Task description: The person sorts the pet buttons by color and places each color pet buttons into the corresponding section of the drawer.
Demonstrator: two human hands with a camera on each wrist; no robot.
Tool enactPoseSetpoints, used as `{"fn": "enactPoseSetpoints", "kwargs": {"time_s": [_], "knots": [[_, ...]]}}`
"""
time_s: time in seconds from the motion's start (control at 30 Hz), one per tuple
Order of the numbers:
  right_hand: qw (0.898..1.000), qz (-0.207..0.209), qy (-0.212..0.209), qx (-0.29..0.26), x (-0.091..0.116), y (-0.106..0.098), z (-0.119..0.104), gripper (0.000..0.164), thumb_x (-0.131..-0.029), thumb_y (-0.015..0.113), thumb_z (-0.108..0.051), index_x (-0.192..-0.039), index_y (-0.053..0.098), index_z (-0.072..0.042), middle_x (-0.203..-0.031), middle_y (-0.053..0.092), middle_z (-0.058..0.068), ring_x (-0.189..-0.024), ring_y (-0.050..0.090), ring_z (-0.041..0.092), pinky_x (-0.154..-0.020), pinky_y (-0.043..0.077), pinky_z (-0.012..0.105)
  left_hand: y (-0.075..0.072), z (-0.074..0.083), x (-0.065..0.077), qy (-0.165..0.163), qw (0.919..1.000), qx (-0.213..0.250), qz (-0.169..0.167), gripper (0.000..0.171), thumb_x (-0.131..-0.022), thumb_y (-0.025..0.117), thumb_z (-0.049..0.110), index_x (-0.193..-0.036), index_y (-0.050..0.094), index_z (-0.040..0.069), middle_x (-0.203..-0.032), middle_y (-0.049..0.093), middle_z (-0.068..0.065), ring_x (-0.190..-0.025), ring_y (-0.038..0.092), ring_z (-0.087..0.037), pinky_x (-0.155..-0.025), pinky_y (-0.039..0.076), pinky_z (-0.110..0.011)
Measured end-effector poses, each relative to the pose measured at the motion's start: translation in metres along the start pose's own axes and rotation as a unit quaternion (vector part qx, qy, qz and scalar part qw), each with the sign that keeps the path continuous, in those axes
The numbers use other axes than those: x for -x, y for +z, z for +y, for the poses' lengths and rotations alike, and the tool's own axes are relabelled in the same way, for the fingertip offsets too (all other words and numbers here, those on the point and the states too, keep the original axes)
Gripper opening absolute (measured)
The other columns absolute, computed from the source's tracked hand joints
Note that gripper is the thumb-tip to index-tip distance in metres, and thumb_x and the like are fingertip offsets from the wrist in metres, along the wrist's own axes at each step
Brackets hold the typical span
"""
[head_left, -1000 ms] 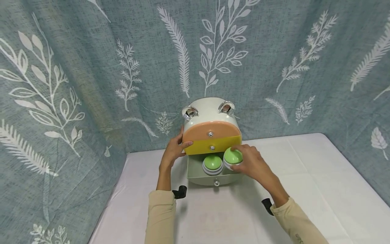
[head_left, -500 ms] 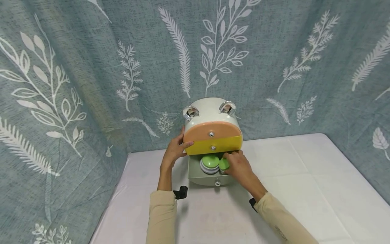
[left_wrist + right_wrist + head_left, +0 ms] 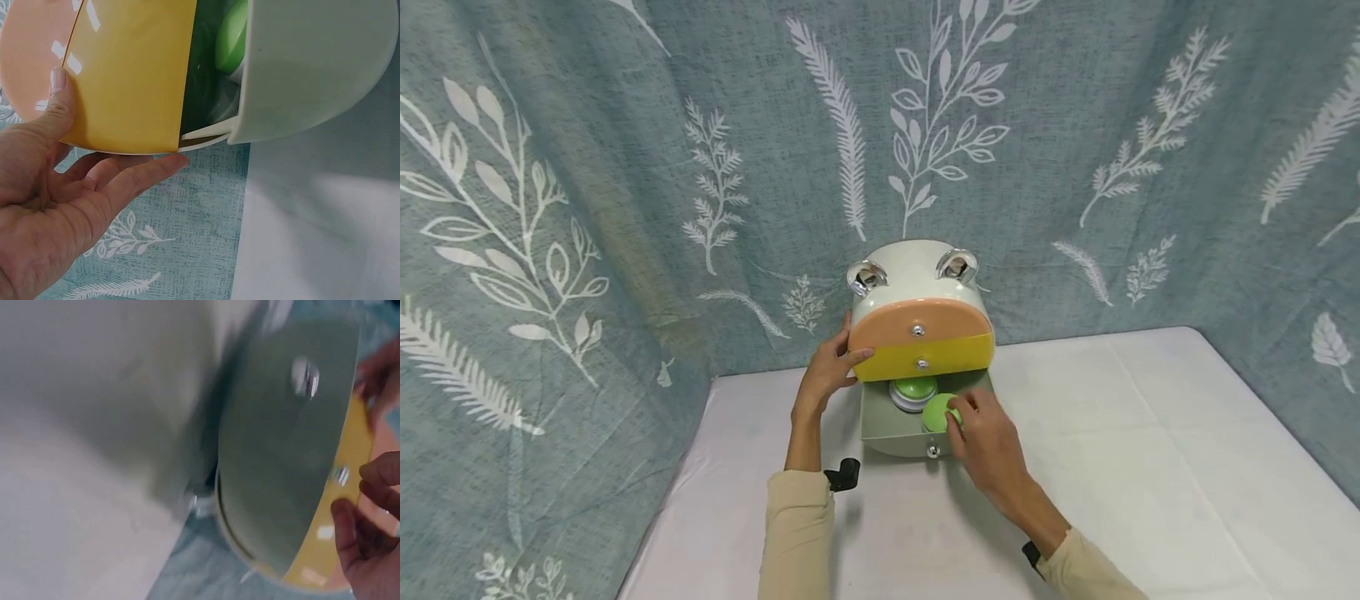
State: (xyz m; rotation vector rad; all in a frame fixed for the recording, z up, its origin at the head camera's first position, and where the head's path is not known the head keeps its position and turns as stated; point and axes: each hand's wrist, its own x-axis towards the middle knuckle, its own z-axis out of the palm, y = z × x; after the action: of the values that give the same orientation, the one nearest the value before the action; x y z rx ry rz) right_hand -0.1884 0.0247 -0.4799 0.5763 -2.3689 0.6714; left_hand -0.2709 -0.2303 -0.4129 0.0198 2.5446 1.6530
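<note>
A small cabinet (image 3: 917,267) has an orange drawer (image 3: 917,321), a yellow drawer (image 3: 895,360) and a pulled-out grey-green drawer (image 3: 880,425). Two round white-based things with domed green tops lie in it: the rear one (image 3: 914,388) partly under the yellow drawer, the front one (image 3: 936,412) near the drawer's front. My left hand (image 3: 827,367) holds the cabinet's left side, its thumb on the front. My right hand (image 3: 988,442) is over the front thing's right edge. In the right wrist view, its thumb and forefinger (image 3: 382,467) are apart, nothing visible between them.
White cloth (image 3: 1135,433) covers the table, and a patterned blue-green curtain (image 3: 1045,167) hangs right behind the cabinet. A round silver knob (image 3: 933,451) sticks out from the grey-green drawer's front. Two silver rings (image 3: 957,267) stand on the cabinet's top.
My right hand has moved the front green-topped thing left and toward the drawer's front. The other one sits farther back. My left hand has stayed on the cabinet.
</note>
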Motion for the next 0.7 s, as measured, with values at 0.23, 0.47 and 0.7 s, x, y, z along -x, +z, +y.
{"fn": "enactPoseSetpoints", "kwargs": {"time_s": [0.23, 0.47, 0.7], "knots": [[0.994, -0.104, -0.020, -0.001, 0.021, 0.017, -0.020, 0.021, -0.079, 0.088, -0.004, -0.095, 0.075, -0.008, -0.083, 0.076, 0.005, -0.070, 0.072, 0.019, -0.056, 0.054, 0.029, -0.002, -0.001, -0.002, -0.001, 1.0000, -0.006, 0.007, 0.082, -0.105, 0.064, 0.032, -0.168, 0.012, 0.030, -0.171, 0.031, -0.018, -0.147, 0.048, -0.043, -0.104, 0.056, -0.058], [0.991, -0.109, 0.005, -0.071, -0.012, 0.047, 0.011, 0.010, -0.088, 0.078, 0.003, -0.090, 0.073, -0.005, -0.079, 0.073, 0.001, -0.072, 0.067, 0.012, -0.063, 0.054, 0.026, 0.001, -0.003, -0.003, 0.002, 1.0000, 0.008, 0.002, 0.083, -0.105, 0.065, 0.030, -0.169, 0.012, 0.028, -0.171, 0.030, -0.019, -0.149, 0.046, -0.044, -0.104, 0.054, -0.062], [0.984, -0.122, 0.059, -0.118, -0.045, 0.070, 0.025, 0.007, -0.089, 0.080, -0.001, -0.096, 0.079, -0.002, -0.092, 0.079, 0.007, -0.085, 0.074, 0.019, -0.076, 0.062, 0.034, 0.000, -0.006, -0.002, 0.008, 0.9999, 0.005, 0.005, 0.082, -0.105, 0.064, 0.030, -0.169, 0.012, 0.028, -0.170, 0.032, -0.020, -0.149, 0.046, -0.043, -0.104, 0.055, -0.060]]}}
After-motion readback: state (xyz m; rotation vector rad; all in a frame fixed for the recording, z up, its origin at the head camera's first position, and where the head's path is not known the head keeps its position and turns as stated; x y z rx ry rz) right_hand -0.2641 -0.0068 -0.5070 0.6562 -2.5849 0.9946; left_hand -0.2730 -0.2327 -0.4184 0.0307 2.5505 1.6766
